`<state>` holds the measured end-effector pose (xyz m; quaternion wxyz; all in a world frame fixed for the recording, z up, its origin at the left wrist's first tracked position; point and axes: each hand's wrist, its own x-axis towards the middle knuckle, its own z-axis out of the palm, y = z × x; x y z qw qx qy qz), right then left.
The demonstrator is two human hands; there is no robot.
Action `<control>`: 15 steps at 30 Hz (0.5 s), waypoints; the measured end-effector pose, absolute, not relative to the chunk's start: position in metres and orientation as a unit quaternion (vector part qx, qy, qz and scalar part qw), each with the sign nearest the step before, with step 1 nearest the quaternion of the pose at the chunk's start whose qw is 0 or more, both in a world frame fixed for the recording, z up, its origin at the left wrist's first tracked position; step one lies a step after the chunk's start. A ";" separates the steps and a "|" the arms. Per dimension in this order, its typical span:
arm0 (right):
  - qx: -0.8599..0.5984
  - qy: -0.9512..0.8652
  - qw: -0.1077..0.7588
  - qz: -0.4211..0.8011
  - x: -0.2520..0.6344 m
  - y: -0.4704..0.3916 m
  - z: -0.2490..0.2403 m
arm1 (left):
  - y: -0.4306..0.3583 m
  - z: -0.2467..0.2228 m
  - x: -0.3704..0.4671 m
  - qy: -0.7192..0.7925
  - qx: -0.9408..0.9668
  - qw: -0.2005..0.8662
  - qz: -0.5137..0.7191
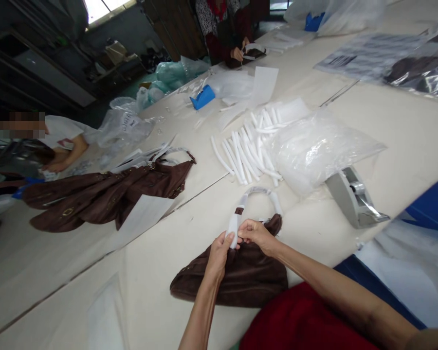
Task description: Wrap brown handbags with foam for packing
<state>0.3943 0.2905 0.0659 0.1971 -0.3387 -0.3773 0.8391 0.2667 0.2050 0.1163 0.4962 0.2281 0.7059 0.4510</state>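
Observation:
A dark brown bag [251, 279] lies on the white table [160, 272] in front of me. Its handle [260, 189] arches up, mostly wrapped in white material, with a short brown stretch showing on the left side. My left hand [219, 253] grips the lower left end of the wrapped handle, thumb on top. Against the same end, from the right, my right hand [257, 236] pinches the white wrap with its fingers closed.
Beyond the bag lie several white foam tubes [243, 153] and a clear plastic bag [314, 146]. A grey tape dispenser [355, 197] stands right. More brown bags [105, 194] lie left, near a blue dispenser [203, 97]. Other people work at the far and left edges.

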 end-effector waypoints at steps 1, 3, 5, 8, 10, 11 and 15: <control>-0.337 -0.382 0.209 0.834 0.392 0.289 0.065 | 0.206 0.117 0.266 0.707 0.230 0.498 0.447; -0.344 -0.396 0.237 0.818 0.385 0.286 0.065 | 0.208 0.117 0.265 0.715 0.230 0.494 0.438; -0.362 -0.426 0.259 0.788 0.375 0.283 0.064 | 0.211 0.116 0.264 0.733 0.219 0.478 0.431; -0.382 -0.521 0.258 0.719 0.369 0.284 0.059 | 0.218 0.112 0.264 0.759 0.186 0.447 0.436; -0.368 -0.570 0.234 0.696 0.384 0.290 0.056 | 0.221 0.109 0.264 0.767 0.167 0.435 0.441; -0.364 -0.581 0.229 0.691 0.400 0.293 0.057 | 0.222 0.107 0.264 0.771 0.158 0.431 0.442; -0.481 -0.566 0.311 0.593 0.519 0.318 0.074 | 0.221 0.096 0.263 0.788 0.139 0.421 0.428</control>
